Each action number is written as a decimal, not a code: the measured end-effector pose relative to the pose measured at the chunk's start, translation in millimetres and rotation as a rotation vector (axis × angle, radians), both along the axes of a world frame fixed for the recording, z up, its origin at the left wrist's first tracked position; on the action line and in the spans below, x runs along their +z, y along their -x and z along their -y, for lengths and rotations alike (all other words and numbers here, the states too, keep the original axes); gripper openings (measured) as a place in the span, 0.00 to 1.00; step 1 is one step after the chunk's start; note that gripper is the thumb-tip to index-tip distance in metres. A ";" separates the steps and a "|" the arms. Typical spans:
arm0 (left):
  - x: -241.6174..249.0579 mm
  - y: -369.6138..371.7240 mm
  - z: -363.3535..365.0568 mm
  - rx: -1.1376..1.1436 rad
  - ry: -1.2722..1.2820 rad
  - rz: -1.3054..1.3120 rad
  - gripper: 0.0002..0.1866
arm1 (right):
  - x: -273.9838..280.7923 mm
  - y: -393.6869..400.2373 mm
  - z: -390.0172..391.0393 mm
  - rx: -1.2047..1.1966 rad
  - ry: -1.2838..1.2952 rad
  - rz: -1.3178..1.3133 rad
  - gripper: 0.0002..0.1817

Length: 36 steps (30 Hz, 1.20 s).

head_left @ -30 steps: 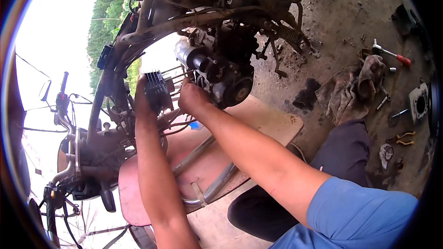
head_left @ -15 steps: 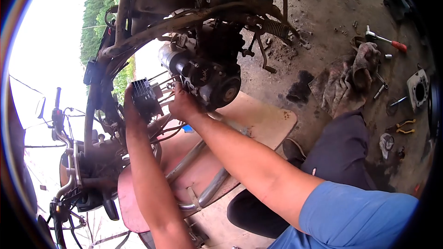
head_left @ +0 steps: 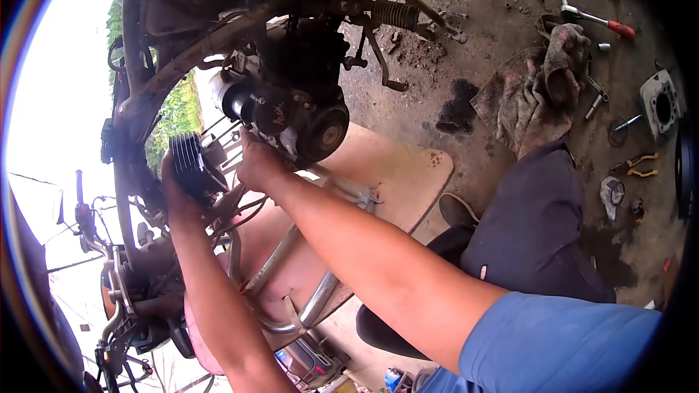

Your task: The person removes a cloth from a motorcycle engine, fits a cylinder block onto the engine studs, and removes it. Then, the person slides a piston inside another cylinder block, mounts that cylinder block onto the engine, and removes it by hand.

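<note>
While the left hand (head_left: 177, 193) grips the finned cylinder (head_left: 194, 164) at centre left of the frame, it rides only on the long studs (head_left: 227, 138) out of the crankcase (head_left: 295, 113). Right hand (head_left: 256, 164) sits curled at the cylinder's base; whether it pinches anything, I cannot tell. Risks as I judge them: the cylinder cocks and binds on the studs, or fingers get nipped at the base.

The finned cylinder (head_left: 195, 166) is black, the engine case (head_left: 291, 113) dark grey and grimy. A ratchet (head_left: 595, 19) has a red handle, the pliers (head_left: 638, 165) yellow grips. The sleeve (head_left: 561, 346) is blue, the rag (head_left: 535, 94) stained brownish-grey
</note>
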State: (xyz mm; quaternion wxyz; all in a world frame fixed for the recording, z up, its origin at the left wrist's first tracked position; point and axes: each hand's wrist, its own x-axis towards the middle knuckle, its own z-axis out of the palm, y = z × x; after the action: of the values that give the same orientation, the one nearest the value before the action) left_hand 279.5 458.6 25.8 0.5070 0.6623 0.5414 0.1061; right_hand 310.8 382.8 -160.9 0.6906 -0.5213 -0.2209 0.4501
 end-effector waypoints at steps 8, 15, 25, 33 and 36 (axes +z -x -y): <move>-3.8 -9.4 -21.8 0.094 -0.082 -0.097 0.28 | 1.3 -6.5 7.0 0.051 -0.015 -0.063 0.50; -6.1 -10.1 -1.7 0.140 -0.165 -0.176 0.27 | 1.8 -2.2 0.0 0.022 0.028 -0.020 0.50; -4.3 -17.6 -2.0 0.161 -0.115 -0.320 0.34 | 0.2 -5.9 6.2 0.074 -0.013 -0.043 0.50; 3.3 -12.7 -16.5 0.223 -0.140 -0.402 0.41 | 0.5 -12.7 16.8 0.115 -0.041 -0.102 0.51; 6.4 -2.0 -46.2 0.092 -0.079 -0.383 0.41 | 1.2 -13.5 17.1 0.112 -0.032 -0.092 0.50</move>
State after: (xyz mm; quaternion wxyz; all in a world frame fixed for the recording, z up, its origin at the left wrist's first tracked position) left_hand 281.5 504.8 32.2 0.3628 0.6643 0.6531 0.0223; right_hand 324.4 365.8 -159.7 0.6821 -0.4756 -0.2248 0.5080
